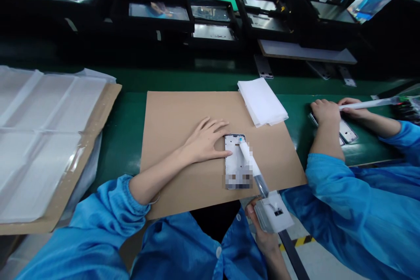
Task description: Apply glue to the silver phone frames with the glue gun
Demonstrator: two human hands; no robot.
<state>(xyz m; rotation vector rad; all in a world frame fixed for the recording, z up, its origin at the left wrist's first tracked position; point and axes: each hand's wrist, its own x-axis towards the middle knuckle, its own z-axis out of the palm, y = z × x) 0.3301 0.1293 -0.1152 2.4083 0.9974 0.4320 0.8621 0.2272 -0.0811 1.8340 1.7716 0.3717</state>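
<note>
My left hand [208, 140] lies flat on a brown cardboard sheet [177, 118], fingers spread. Its thumb touches the left edge of a grey phone frame [233, 157], which lies flat; the frame's lower part is pixelated. My right hand [262, 232] is closed, low at the front edge of the sheet. It grips a white tube-shaped tool [254, 167] with a clear section and a white box-like part [274, 212]; that box hides part of the fingers. The tool's narrow end, near a small blue spot, reaches over the frame's upper right.
A stack of white paper [262, 101] lies on the sheet's upper right corner. White trays [39, 140] stand at left on the green table [121, 118]. At right, a co-worker's hands [328, 111] work on another phone frame [348, 132]. Black bins [157, 8] line the back.
</note>
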